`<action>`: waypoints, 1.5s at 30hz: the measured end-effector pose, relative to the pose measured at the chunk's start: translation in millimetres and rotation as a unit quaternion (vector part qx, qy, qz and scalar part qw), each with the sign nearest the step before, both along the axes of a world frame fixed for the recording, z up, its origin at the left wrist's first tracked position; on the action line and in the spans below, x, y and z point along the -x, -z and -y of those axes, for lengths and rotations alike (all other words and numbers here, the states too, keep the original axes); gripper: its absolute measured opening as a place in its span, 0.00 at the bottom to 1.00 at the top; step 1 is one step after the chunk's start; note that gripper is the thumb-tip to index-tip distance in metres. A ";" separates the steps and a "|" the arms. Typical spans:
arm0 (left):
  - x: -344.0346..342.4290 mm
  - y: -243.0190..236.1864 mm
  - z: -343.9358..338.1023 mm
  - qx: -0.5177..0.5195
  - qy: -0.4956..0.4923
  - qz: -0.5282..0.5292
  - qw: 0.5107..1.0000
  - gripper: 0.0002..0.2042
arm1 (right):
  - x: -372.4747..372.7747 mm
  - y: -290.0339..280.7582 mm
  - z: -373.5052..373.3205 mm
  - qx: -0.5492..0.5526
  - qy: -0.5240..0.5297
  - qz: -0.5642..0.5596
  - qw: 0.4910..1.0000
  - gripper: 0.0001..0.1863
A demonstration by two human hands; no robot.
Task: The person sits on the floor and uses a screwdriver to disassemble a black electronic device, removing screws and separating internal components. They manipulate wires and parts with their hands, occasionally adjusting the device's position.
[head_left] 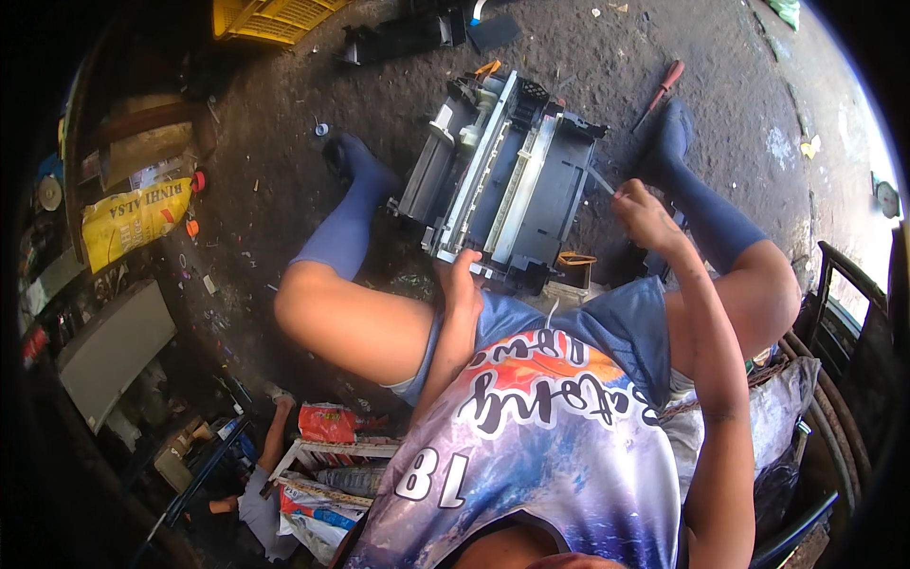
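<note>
Between my bent legs on the dark ground rests a black plastic machine frame, apparently part of a printer (543, 194), with long pale metal rails running along it. My left hand (461, 280) is closed on its near lower edge, at the end of the rails; some fingers are hidden. My right hand (643, 213) is closed around a thin grey strip-like tool (600, 178), whose far end meets the frame's right side. An orange plastic piece (578, 258) lies beside the frame's near right corner.
A red-handled screwdriver (668, 81) lies beyond my right foot. A yellow crate (270, 19) and black plastic parts (398, 43) are at the top. A yellow sack (137, 223) is at the left. Bags (327, 422) and another person's leg (270, 446) are at lower left.
</note>
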State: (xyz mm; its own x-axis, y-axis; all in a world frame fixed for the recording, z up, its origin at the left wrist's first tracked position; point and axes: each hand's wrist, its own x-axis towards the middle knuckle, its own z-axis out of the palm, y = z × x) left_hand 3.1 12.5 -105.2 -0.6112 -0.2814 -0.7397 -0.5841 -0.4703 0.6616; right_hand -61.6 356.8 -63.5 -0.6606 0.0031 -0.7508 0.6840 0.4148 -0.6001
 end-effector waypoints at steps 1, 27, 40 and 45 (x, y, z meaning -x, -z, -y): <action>0.9 -1.9 -1.2 0.005 0.002 0.012 1.000 0.35 | -2.4 3.6 5.5 -0.018 -0.043 -0.009 0.999 0.18; 71.4 36.0 24.7 0.300 0.137 -0.136 0.934 0.50 | 11.2 2.9 69.5 -0.010 -0.190 -0.108 0.976 0.20; 50.0 17.2 12.6 0.191 0.107 -0.163 0.962 0.53 | -34.4 0.2 153.9 0.036 -0.111 -0.092 0.989 0.17; 48.2 20.2 13.6 0.168 0.095 -0.189 0.963 0.55 | -48.8 5.8 157.5 0.081 -0.081 -0.058 0.992 0.18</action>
State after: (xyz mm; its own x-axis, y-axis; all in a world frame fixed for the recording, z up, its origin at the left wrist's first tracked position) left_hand -45.1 -1.1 -125.4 -0.8826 -0.3226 -0.3420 -0.3271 -0.1011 0.9396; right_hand -12.8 199.3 -69.3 -0.7244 -0.2256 -0.6514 0.5381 0.4055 -0.7389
